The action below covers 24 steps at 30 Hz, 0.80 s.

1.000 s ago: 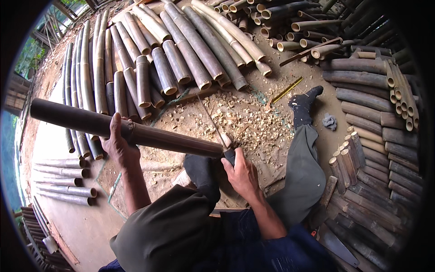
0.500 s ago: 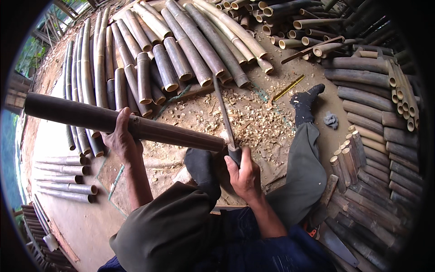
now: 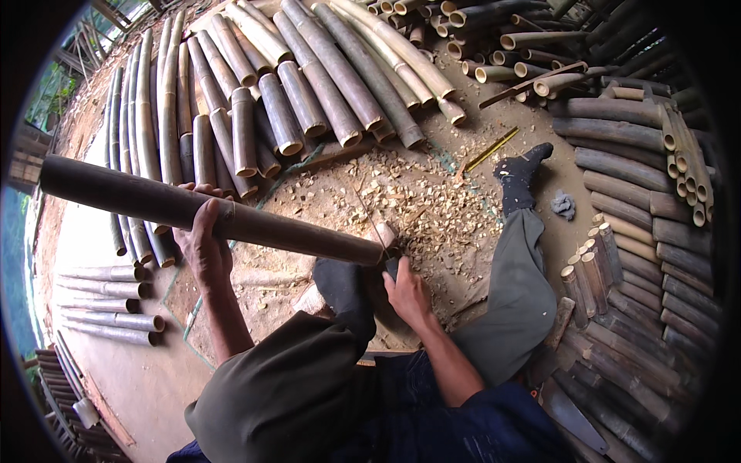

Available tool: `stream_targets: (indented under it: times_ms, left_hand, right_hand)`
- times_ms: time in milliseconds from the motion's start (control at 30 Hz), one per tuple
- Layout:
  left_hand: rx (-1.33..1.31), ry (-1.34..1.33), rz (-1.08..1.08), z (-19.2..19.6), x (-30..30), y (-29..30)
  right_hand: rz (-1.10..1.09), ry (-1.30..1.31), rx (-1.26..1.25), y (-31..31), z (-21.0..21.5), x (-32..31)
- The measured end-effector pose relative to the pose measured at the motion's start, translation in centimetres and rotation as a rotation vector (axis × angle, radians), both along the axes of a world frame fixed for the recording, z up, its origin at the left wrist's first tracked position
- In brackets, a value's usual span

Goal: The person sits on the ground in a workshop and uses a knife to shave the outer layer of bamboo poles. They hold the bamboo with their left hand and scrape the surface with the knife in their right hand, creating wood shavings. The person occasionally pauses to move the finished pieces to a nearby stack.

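Left hand (image 3: pixel 202 245) wrapped round the dark bamboo pole (image 3: pixel 208 210), fingers curled over the top, full grip approx mid-length. Pole runs from upper left down to its cut end by the knee, raised off the ground. Right hand (image 3: pixel 407 292) closed tight on a knife handle, thin blade (image 3: pixel 369 220) edge-on at the pole's end, looks to be touching it. Wood chips (image 3: pixel 421 204) litter the dirt just beyond. Stacked bamboo culms (image 3: pixel 309 85) behind; socked foot (image 3: pixel 519 176) stretched out to the right.
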State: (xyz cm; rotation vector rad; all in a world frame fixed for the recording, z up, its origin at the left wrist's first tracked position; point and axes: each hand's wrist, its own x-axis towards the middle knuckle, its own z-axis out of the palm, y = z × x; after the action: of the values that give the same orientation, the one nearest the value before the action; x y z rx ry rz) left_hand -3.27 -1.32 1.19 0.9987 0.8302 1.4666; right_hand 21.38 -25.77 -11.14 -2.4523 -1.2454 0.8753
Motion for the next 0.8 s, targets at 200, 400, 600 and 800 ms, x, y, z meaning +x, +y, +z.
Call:
stream_targets:
  times_ms: [200, 400, 600, 800]
  left_hand:
    - [-0.171, -0.042, 0.371, -0.8, -0.5, -0.4]
    - [-0.090, 0.054, 0.355, -0.8, 0.5, 0.8]
    - [-0.092, 0.102, 0.346, 0.4, 1.5, 0.9]
    - [-0.088, 0.089, 0.300, 0.2, 1.2, 1.2]
  right_hand:
    - [-0.055, 0.225, 0.366, 1.5, 6.8, -0.5]
    - [-0.059, 0.120, 0.687, 1.6, 6.7, -0.6]
    - [-0.026, 0.095, 0.251, 2.1, 5.2, -1.0]
    - [-0.127, 0.174, 0.814, 1.8, 8.4, -1.5]
